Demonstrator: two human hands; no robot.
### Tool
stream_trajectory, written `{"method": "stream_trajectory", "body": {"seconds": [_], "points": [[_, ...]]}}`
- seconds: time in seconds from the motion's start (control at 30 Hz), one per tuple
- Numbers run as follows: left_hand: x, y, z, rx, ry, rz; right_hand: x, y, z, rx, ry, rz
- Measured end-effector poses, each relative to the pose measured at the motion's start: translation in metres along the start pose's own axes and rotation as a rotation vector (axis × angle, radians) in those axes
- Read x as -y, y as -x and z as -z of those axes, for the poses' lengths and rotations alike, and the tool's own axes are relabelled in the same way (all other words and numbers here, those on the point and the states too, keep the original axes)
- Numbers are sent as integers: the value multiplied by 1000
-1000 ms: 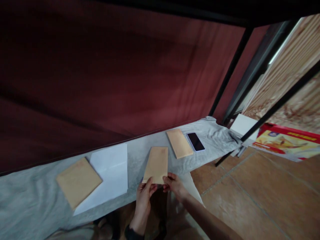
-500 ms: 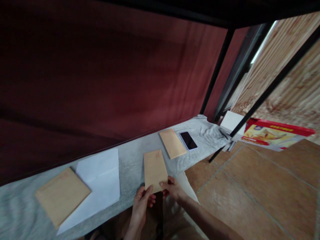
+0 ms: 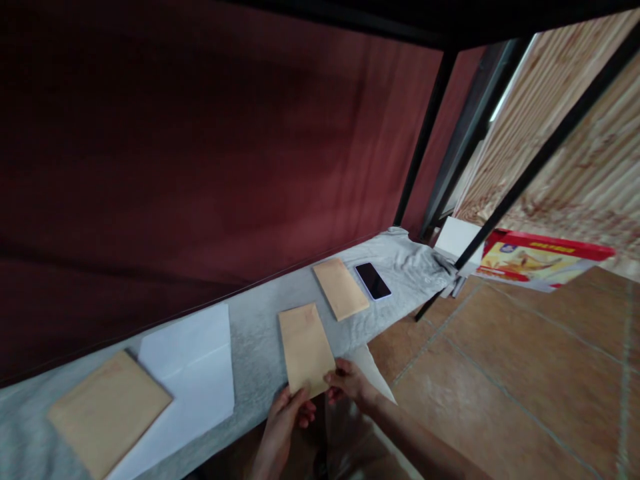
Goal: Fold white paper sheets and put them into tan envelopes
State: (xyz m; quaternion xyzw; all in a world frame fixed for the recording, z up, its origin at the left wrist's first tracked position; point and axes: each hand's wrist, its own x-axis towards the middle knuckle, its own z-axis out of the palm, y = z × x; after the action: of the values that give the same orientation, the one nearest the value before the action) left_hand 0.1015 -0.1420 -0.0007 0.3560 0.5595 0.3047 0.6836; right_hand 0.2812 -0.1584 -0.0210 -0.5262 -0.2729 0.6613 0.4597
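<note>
Both hands grip the near end of a brown paper envelope [image 3: 306,347] at the front edge of the cloth-covered surface. My left hand [image 3: 286,417] pinches its lower left corner, thumb on top and fingers curled beneath. At the lower right corner, my right hand [image 3: 347,383] holds it the same way. Farther right lies another brown envelope [image 3: 341,288], flat beside a phone [image 3: 373,281] with a dark screen. On the left, a third stack or envelope of brown paper [image 3: 111,408] partly covers white paper sheets [image 3: 200,373] with a fold line.
A grey cloth [image 3: 257,333] covers the long narrow surface. Behind it hangs a dark red curtain [image 3: 240,167]. Black metal posts [image 3: 425,140] rise at the right. A red and yellow printed box [image 3: 537,260] and a white box [image 3: 457,240] stand beyond, above the tiled floor [image 3: 480,373].
The held envelope has tilted slightly, its far end swinging left and its near end lower. Both hands keep their hold. The whole view has shifted slightly.
</note>
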Motion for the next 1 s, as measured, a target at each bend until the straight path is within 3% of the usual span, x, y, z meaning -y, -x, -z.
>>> {"method": "stream_trajectory", "body": {"seconds": [0.1,0.2,0.33,0.47,0.63,0.77,0.9,1.0], "points": [[-1,6,-2,26,25,-3,-4,0,6,1,18,27],[-9,12,-4,19,41,-44,-1,6,13,-69,201,135],[-25,18,-8,-4,66,-127,16,24,14,-266,701,635],[-38,22,-21,-9,105,-165,28,34,-1,-156,1108,939],[-47,34,-38,1,141,-194,28,24,-12,-97,1326,1001],[-50,41,-36,44,236,-213,41,25,-9,-112,1063,961],[-41,37,-33,-31,323,-129,56,29,-20,-251,373,724],[-31,31,-39,-5,361,-78,53,28,-35,-220,-71,511]]}}
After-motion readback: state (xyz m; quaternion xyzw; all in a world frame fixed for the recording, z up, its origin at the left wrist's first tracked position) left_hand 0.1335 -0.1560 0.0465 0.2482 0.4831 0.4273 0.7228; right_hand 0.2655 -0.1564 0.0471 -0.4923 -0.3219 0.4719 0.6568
